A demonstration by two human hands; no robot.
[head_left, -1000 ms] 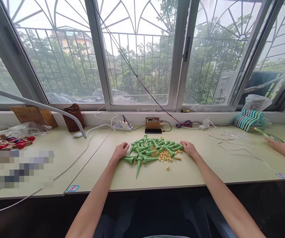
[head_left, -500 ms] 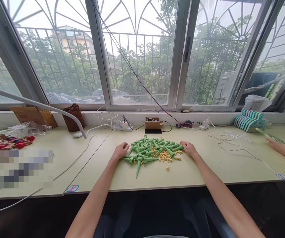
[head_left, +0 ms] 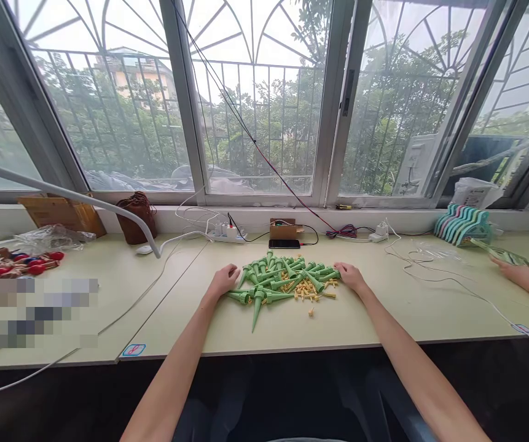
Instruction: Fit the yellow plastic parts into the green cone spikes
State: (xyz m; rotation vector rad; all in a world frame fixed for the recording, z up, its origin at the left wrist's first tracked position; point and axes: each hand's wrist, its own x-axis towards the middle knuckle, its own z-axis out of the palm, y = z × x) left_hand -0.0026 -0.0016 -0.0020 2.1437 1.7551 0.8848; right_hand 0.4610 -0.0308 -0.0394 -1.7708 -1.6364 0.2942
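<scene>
A heap of green plastic watering spikes [head_left: 273, 276], cone-shaped with wider capped ends, lies on the table in front of me. Small yellow plastic pieces [head_left: 309, 288] are scattered among and in front of its right part, and one loose yellow piece [head_left: 311, 312] lies nearer the edge. At the heap's left side rests my left hand [head_left: 224, 280], its fingers loosely curled and nothing seen in them. My right hand [head_left: 349, 275] lies at the right end, curled likewise, its fingertips against or very close to the outermost spikes.
Behind the heap are a phone [head_left: 284, 244], a small cardboard box [head_left: 282, 229] and a power strip [head_left: 227, 233]. White cables [head_left: 448, 280] cross the right side. There another person's hand [head_left: 517, 273] holds a flat green item near hangers [head_left: 462, 224]. Red-balled items [head_left: 36, 269] lie left.
My hands and the heap have stayed put. At the far right, the other person's hand has shifted slightly, and fingers of another hand have come in at the edge.
</scene>
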